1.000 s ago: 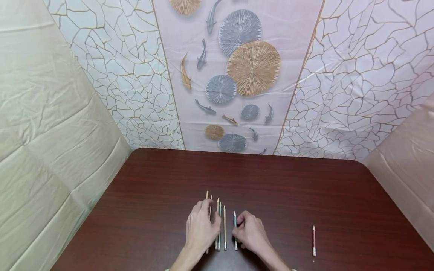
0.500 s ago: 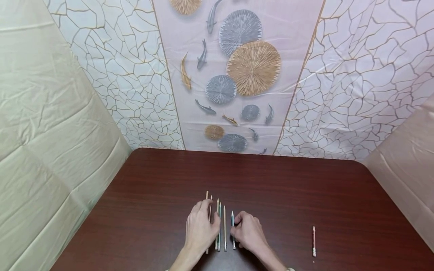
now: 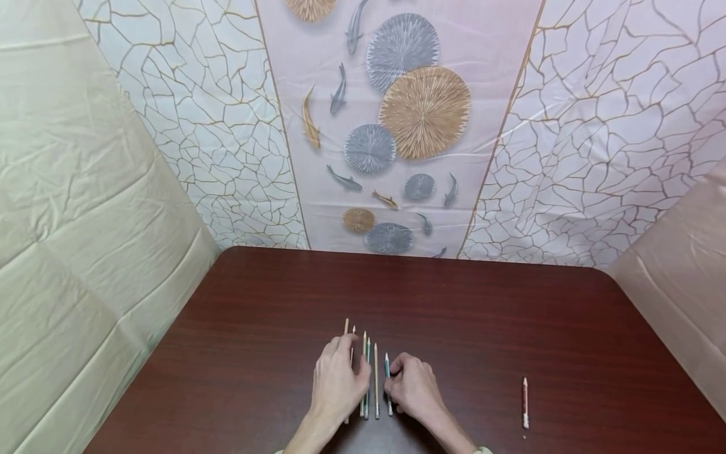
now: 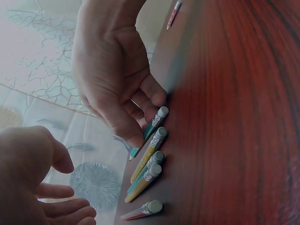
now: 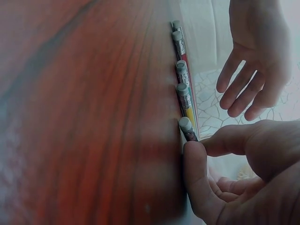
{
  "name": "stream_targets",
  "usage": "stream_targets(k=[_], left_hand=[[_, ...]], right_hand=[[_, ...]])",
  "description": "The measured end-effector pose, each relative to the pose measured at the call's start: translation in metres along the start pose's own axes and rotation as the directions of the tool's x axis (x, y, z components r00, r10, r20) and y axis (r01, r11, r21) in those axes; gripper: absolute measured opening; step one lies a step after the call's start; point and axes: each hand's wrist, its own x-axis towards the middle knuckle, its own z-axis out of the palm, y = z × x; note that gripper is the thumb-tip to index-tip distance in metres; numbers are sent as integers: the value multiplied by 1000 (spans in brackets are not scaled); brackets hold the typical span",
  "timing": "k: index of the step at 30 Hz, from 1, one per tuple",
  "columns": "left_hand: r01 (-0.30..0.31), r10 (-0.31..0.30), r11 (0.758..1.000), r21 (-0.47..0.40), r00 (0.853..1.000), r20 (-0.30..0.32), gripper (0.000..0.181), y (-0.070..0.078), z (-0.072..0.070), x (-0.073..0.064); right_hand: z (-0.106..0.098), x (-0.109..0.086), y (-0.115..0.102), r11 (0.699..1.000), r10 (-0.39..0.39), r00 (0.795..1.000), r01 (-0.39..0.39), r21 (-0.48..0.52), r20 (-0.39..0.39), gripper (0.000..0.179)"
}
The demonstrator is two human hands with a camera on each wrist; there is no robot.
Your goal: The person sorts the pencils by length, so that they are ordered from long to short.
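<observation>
My right hand (image 3: 416, 386) pinches a short teal pencil (image 3: 387, 364) between thumb and fingers, its sharpened tip pointing away and its white eraser end toward me. A little to its left lies a yellow pencil (image 3: 376, 381), then a teal pencil (image 4: 154, 158) and another yellow pencil (image 4: 143, 183) close together. My left hand (image 3: 338, 377) hovers over the left end of the row, fingers relaxed, gripping nothing. It partly covers a red pencil (image 4: 143, 210) and a light-wood pencil (image 3: 346, 326). All lie roughly parallel, erasers nearest me.
A short red pencil (image 3: 525, 403) lies apart on the right side of the dark brown table (image 3: 454, 309), with a tiny white speck beside its eraser end. Patterned cloth (image 3: 368, 189) hangs behind the table, and plain cloth (image 3: 102, 252) borders the sides.
My right hand has slid the short teal pencil slightly left, narrowing the gap to the yellow one. The left hand has stayed almost still.
</observation>
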Motion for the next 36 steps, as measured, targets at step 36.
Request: stream_targets(k=[36], left_hand=[[-1,1,1000,-15,999,32,29,1,1,-1]], right_hand=[[-4,-3,4,996,-28,1000,27,85,11,8]])
